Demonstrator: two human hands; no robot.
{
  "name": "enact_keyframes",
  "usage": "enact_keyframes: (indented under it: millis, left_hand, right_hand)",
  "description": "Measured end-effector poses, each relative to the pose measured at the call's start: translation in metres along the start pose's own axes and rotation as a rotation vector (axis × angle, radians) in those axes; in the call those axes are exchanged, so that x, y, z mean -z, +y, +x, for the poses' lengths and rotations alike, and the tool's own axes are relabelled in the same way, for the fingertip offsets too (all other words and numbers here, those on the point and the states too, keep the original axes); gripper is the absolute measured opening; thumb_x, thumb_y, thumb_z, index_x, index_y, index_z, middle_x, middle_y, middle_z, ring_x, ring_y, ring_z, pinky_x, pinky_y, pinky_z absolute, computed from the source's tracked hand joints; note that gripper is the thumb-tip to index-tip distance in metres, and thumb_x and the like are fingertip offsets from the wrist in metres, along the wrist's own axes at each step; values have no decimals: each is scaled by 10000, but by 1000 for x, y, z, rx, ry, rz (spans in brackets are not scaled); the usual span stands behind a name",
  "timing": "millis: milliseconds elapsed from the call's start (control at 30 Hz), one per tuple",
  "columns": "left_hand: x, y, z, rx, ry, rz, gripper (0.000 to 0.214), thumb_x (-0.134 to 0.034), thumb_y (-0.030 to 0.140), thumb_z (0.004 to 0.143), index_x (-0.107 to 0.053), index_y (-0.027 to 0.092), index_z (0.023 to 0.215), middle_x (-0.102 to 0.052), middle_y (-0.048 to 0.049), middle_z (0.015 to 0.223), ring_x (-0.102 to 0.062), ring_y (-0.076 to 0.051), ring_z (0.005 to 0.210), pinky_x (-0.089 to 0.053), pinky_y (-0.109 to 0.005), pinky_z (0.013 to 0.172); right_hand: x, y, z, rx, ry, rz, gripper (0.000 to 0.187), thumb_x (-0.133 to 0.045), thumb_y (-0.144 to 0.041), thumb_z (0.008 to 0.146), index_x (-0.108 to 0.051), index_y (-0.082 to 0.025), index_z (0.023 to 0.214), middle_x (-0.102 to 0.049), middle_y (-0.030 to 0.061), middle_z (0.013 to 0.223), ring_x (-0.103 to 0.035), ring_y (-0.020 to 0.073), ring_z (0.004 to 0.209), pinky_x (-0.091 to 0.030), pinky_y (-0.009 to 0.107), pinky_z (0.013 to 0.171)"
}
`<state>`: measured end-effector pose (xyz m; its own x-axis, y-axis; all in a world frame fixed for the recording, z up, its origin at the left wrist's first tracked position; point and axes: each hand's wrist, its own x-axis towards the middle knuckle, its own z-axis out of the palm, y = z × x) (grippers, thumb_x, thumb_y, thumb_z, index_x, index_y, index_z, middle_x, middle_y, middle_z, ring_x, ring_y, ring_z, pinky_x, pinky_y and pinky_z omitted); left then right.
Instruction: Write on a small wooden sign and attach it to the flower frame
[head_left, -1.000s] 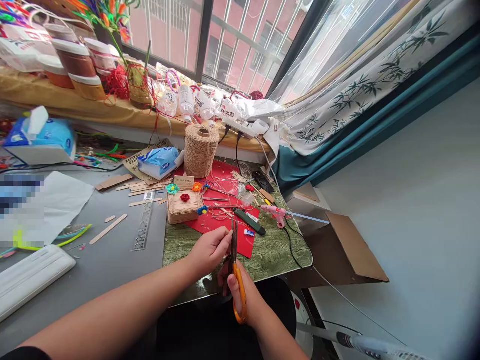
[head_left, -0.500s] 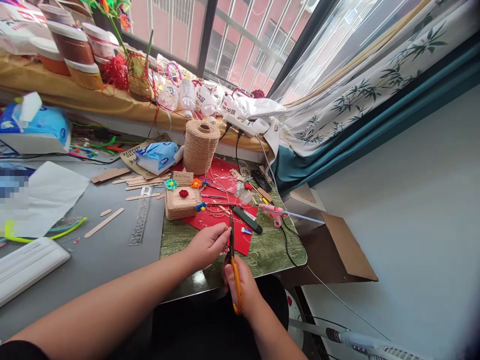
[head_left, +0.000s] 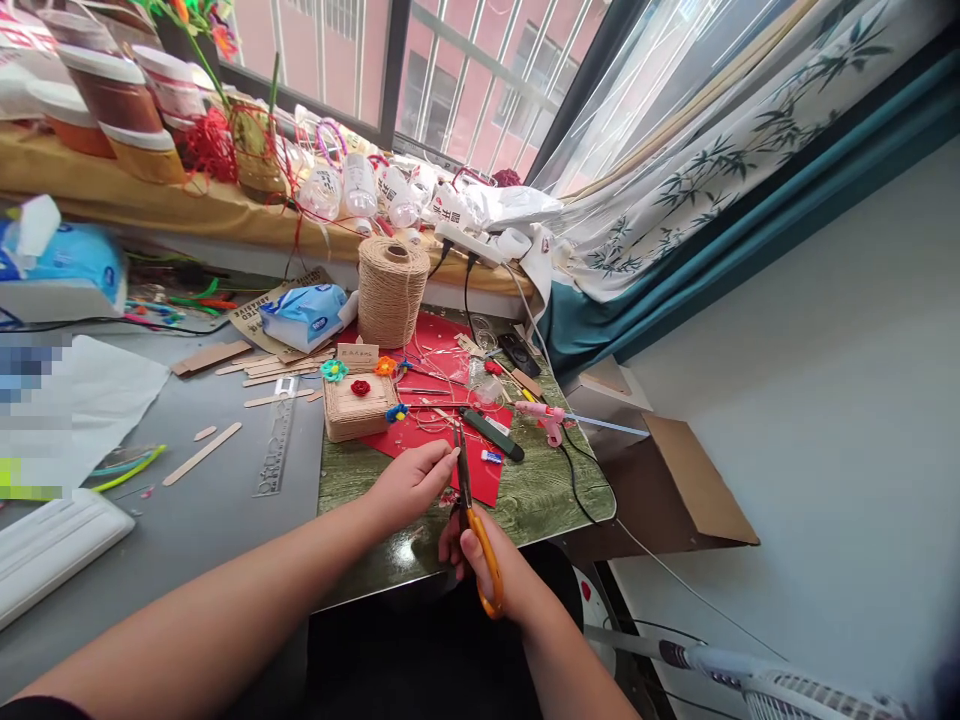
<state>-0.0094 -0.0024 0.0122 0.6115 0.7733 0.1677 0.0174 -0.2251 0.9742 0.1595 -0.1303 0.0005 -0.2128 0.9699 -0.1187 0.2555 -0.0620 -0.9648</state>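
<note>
My right hand (head_left: 487,565) grips orange-handled scissors (head_left: 471,505), blades pointing away from me over the edge of a red sheet (head_left: 442,440). My left hand (head_left: 409,482) is pinched at the blades, holding something small that I cannot make out. Just beyond it stands a small twine-wrapped box (head_left: 358,405) with a red flower on top and coloured flowers around it. A big spool of jute twine (head_left: 388,291) stands behind the box.
A black craft knife (head_left: 491,434), a pink glue gun (head_left: 547,418) with its cable, wooden sticks (head_left: 201,453), a ruler (head_left: 274,446) and tissue packs (head_left: 304,314) litter the desk. An open cardboard box (head_left: 667,490) sits at the right. Jars and bottles crowd the windowsill.
Both hands stay together at the red sheet's near edge; the scissors' handles have tilted slightly right. The view has shifted a little.
</note>
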Motion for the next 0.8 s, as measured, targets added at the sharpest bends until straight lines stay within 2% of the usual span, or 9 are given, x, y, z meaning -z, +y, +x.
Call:
enact_keyframes:
  millis: [100, 233, 533, 800]
  left_hand:
    - [-1, -1, 0, -2, 4, 6, 411, -409, 492, 1055, -477, 207, 768, -473, 52, 672, -446, -116, 627, -371, -259, 622]
    - [0, -3, 0, -11, 19, 21, 413, -406, 485, 1057, -478, 205, 762, -488, 47, 675, -450, -116, 631, -369, -259, 625]
    - [-2, -3, -3, -10, 19, -14, 409, -383, 489, 1064, -505, 208, 794, -561, 28, 703, -535, -128, 652, -420, -268, 645]
    - [-6, -4, -6, -16, 45, -30, 392, -392, 491, 1062, -502, 213, 808, -565, 22, 725, -551, -139, 667, -430, -276, 643]
  right_hand:
    - [3, -4, -2, 35, 2, -75, 386, -433, -606, 1052, -549, -244, 1121, -650, 72, 958, -566, 185, 683, -506, 338, 636]
    - [0, -7, 0, 39, 41, -129, 353, -473, -571, 1050, -566, -249, 1162, -628, 66, 929, -574, 203, 715, -508, 334, 641]
    - [-8, -10, 7, 119, 130, -140, 384, -520, -598, 1022, -619, -238, 1111, -607, 53, 862, -588, 230, 774, -528, 350, 694]
    - [-12, -11, 7, 140, 139, -194, 385, -494, -583, 1035, -622, -235, 1139, -620, 66, 880, -612, 252, 830, -553, 387, 755]
